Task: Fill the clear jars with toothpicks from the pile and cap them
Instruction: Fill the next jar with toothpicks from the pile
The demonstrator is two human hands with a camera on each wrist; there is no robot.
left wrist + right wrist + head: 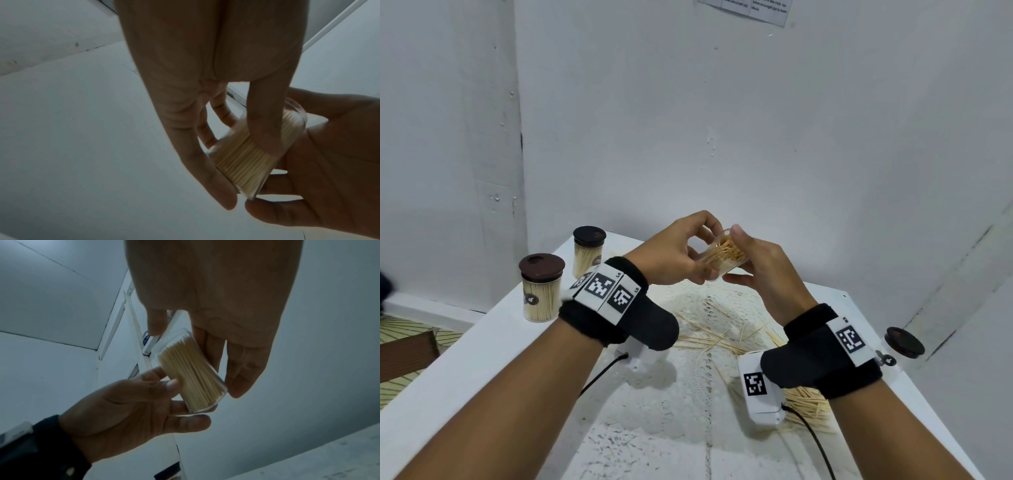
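Both forearms are filling the bottom of the head view, each wearing a black wrist strap (616, 310) with printed square markers and a white camera box (760, 390) trailing a black cable. Left hand (674, 255) and right hand (763, 270) are meeting above the white table (482, 346), both gripping one small clear plastic jar (726, 255) packed with pale wooden toothpicks. Jar is tilting, open mouth facing the camera, no cap on it. Left thumb and fingers are pinching its side wall; in the left wrist view the thumb (265, 123) is lying across the jar (246, 155). Right fingers are curling round the other side and the base, thumb sitting at the rim. Right wrist view is showing the jar (191, 376) between both hands.

Loose toothpick pile (804, 404) is lying on a white lace mat (688, 377) under the right wrist, more strands scattering toward the centre. Two filled jars with dark brown caps (541, 287) (588, 251) are standing at the table's left edge. One loose dark brown cap (904, 342) is sitting at the right edge, well apart from the held jar.
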